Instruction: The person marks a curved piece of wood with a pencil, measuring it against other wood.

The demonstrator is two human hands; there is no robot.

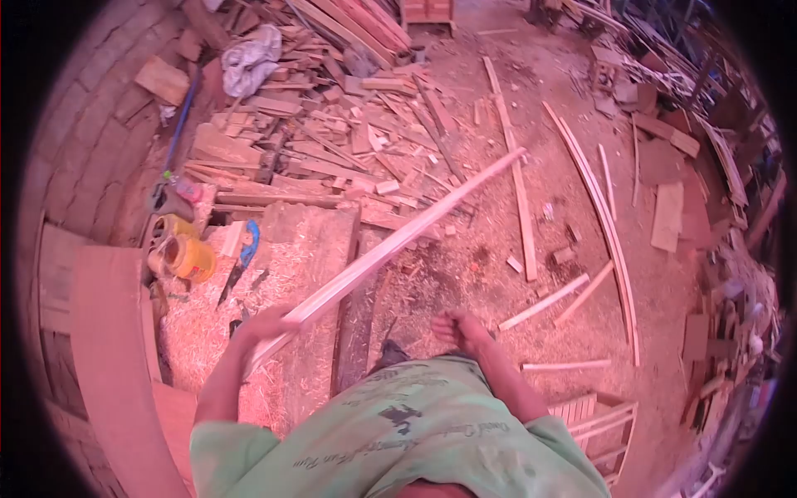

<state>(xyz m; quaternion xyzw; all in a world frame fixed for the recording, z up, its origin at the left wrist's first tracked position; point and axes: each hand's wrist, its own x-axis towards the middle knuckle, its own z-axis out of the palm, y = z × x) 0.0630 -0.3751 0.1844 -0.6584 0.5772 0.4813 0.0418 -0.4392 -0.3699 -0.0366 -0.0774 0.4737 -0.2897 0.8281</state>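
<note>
My left hand (270,325) is closed around the near end of a long, pale wooden strip (398,239). The strip slants up and away to the right, its far end above the littered floor. In front of my body, my right hand (455,327) hangs with its fingers curled in and nothing visible in them. Beneath the strip lies a wooden workbench (311,241) strewn with shavings. A handsaw with a blue handle (251,243) rests on the bench, left of the strip. Beside the saw stands a cut-open yellow plastic container (191,259).
Offcuts (332,141) are heaped beyond the bench. Several long strips lie on the floor at right, including a curved one (610,236). A slatted wooden frame (610,423) stands near my right side. A wide board (112,332) leans at left, by a block wall (91,124).
</note>
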